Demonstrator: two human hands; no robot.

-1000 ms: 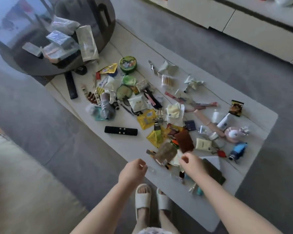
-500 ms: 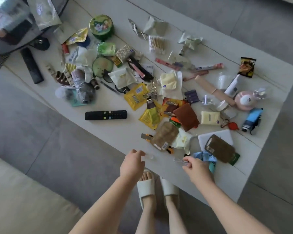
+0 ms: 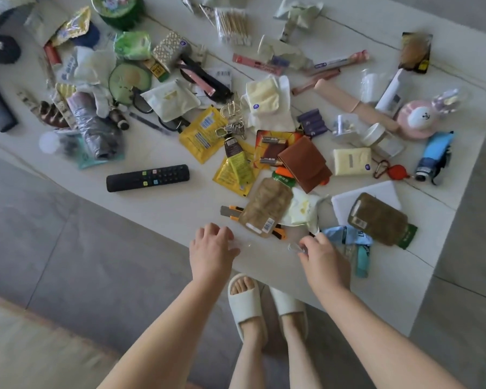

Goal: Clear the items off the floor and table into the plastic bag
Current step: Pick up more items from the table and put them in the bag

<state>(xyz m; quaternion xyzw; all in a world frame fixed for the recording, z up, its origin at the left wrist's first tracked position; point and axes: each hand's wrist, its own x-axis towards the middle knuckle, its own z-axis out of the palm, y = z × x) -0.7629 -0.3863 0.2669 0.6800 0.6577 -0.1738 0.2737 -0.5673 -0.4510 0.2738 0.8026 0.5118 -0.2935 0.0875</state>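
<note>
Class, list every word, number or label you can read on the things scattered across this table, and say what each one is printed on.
"97", probably: on the crumpled blue packet beside the right hand.
Barcode on the brown pouch: digits too small to read.
Blue print on the yellow sachet: blurred.
Print on the orange battery card: blurred.
Black remote control: coloured buttons, no readable marks.

Bare strip of table (image 3: 157, 209) along the near edge, from below the black remote (image 3: 148, 178) across to the left hand (image 3: 212, 248): open approach there. Right side is blocked by the brown pouch (image 3: 265, 207), utility knife (image 3: 230, 212), blue wrapper (image 3: 348, 236) and dark-green pouch (image 3: 380, 219). Middle and far table are packed, items touching or overlapping.
</note>
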